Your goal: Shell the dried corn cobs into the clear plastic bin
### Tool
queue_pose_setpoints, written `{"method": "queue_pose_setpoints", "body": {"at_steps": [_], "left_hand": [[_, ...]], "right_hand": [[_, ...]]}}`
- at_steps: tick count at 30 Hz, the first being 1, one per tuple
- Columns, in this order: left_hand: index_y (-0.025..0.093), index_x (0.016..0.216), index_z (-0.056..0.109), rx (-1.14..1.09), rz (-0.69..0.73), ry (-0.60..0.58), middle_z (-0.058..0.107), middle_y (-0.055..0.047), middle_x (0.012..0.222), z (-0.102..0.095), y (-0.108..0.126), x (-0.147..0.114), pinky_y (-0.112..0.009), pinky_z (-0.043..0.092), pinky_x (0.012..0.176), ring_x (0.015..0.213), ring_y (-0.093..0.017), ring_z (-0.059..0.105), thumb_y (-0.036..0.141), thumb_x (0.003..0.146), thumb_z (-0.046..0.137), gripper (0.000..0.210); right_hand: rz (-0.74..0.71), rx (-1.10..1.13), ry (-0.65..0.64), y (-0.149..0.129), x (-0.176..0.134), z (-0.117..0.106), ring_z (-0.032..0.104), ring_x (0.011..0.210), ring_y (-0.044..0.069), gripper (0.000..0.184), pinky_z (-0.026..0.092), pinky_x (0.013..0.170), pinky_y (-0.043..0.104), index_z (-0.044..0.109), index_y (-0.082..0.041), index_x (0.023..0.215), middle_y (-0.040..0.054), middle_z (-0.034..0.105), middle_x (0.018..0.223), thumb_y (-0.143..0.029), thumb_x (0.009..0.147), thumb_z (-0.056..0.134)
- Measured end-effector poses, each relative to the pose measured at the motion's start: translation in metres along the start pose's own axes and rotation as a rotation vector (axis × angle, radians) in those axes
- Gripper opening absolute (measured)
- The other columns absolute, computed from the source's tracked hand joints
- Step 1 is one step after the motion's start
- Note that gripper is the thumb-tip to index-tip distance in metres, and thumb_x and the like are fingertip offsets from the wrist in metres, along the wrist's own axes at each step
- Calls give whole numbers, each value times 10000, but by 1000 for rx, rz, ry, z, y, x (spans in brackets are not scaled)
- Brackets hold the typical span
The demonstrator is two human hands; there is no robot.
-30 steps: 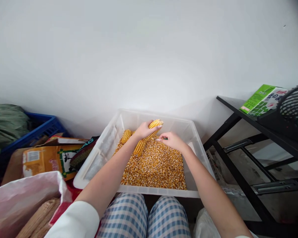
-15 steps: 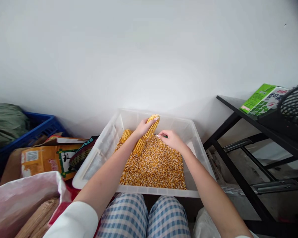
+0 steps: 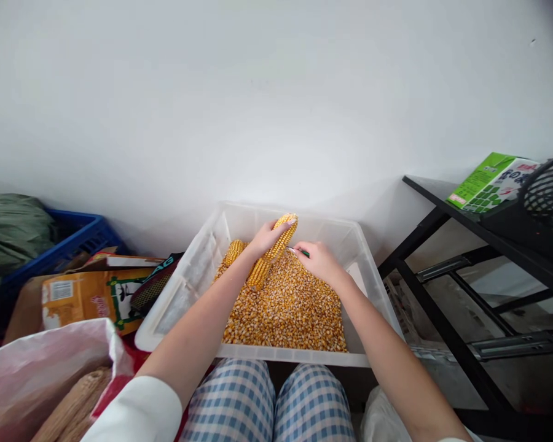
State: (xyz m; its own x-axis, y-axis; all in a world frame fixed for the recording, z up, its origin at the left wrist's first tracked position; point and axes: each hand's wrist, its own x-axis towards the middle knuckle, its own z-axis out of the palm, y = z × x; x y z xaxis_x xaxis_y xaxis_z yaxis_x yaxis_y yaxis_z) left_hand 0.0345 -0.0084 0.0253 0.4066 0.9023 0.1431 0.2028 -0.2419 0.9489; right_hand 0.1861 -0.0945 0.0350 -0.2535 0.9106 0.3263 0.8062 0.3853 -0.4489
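My left hand [image 3: 268,238] is wrapped round a yellow corn cob [image 3: 281,243], which it holds tilted over a clear plastic bin [image 3: 359,242]. My right hand [image 3: 320,263], fingers closed, grips a slim tool with a metal shaft and a green handle [image 3: 305,253]. The shaft points left to the side of the cob; whether it touches is too small to tell. Loose corn kernels [image 3: 295,310] lie heaped below both hands. Another corn cob [image 3: 235,251] rests on the heap to the left, partly behind my left forearm.
On the right stands a black metal frame [image 3: 442,288] with a green and white carton [image 3: 488,183] and a black fan [image 3: 550,190] on top. To the left are a blue crate [image 3: 80,236], an orange package [image 3: 80,298] and a white sack [image 3: 41,356] holding bare cobs [image 3: 76,405].
The tool's metal shaft shows more clearly beside the cob, and my right hand has shifted slightly. My left hand keeps its hold on the cob. The view has moved a little.
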Motion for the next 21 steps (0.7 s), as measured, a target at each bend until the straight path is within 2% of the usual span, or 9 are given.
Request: {"method": "queue_pose_setpoints", "body": {"at_steps": [7,15,21], "left_hand": [[146,938,591,-43,-33,-22,567,-24,682,1,-2,1,-229,351,507,587,-135,504,620,706,435,550],[136,868,595,-33,-8,-11,547,-20,672,0,4,-1,-224,340,508,594,-128,479,607,711,433,523],[123,877,598,37,13,-23,577,-33,723,2,2,0,-231,367,553,653,-151,504,611,701,428,546]], "right_hand": [[2,38,-123,0,-2,-3,480,559,102,224,296,557,218,621,-188,780,3,613,649,-324,824,448],[11,39,-12,1,-1,-5,507,591,116,210,312,579,224,616,-192,805,16,629,696,-290,832,431],[-9,-4,-17,0,0,1,509,591,124,205,312,577,226,621,-195,800,20,630,688,-264,828,430]]}}
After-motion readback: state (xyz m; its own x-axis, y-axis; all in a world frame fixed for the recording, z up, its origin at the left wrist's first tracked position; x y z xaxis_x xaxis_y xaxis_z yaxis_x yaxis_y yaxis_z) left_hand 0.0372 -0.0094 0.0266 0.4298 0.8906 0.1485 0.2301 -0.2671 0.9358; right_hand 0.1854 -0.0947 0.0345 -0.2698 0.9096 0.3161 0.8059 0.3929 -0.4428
